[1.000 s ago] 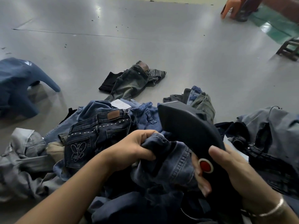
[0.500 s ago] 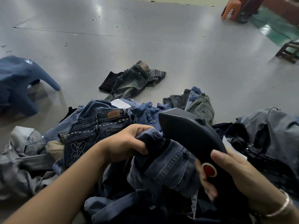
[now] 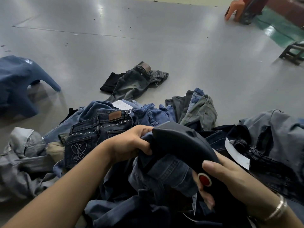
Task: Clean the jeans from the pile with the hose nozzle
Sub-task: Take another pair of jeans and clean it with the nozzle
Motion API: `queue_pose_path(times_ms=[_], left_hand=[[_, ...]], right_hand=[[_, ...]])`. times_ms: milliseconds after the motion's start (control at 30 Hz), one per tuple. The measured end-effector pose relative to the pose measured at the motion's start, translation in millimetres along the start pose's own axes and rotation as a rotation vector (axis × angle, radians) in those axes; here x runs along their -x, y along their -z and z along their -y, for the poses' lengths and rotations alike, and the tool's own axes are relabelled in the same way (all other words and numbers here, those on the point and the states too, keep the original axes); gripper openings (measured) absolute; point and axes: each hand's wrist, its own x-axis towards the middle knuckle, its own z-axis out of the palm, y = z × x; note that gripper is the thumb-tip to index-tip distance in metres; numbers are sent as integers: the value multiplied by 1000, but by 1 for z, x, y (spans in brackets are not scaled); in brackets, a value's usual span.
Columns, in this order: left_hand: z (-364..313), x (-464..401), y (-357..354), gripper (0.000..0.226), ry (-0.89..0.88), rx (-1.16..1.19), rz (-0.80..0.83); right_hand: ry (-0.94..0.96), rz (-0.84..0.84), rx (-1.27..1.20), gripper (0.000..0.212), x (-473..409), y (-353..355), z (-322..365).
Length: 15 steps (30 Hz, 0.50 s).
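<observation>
Head view: a glossy grey floor [image 3: 181, 51] carries the pile of jeans [image 3: 105, 129] in the foreground. The left hand [image 3: 130, 142] has its grip closed on a blue pair of jeans [image 3: 171, 175] atop the pile. The right hand [image 3: 230, 176] has its grip around the dark hose nozzle [image 3: 181, 142], whose head touches those jeans. A lone grey pair [image 3: 134, 81] lies farther off; stools [image 3: 236, 9] stand at the far right.

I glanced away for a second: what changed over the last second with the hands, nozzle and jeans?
The hose nozzle came down toward the left hand, its head now over the bunched jeans there. The right hand still grips the nozzle, the left still grips the denim. The pile is unchanged.
</observation>
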Motion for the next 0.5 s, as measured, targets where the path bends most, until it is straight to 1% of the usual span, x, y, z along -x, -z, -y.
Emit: queue_pose_path(times_ms=[67, 133, 167, 233, 333, 400, 467, 500], left_hand=[[2, -1, -5, 41, 21, -25, 15], [2, -2, -8, 43, 27, -19, 25], [1, -3, -7, 45, 23, -9, 14], [-1, -2, -2, 49, 8, 8, -14], [-2, -1, 1, 45, -7, 22, 5], [0, -3, -3, 43, -2, 13, 12], [1, -6, -5, 45, -7, 24, 14], [0, -6, -4, 47, -16, 40, 10]], right_hand=[[14, -5, -4, 30, -4, -3, -1], [29, -35, -13, 39, -6, -3, 3], [38, -60, -16, 40, -5, -1, 5], [46, -78, -21, 31, -2, 3, 7], [13, -28, -8, 27, -1, 0, 4], [7, -31, -4, 33, -6, -4, 3], [18, -62, -11, 47, -10, -4, 5], [22, -81, -21, 51, -9, -3, 6]])
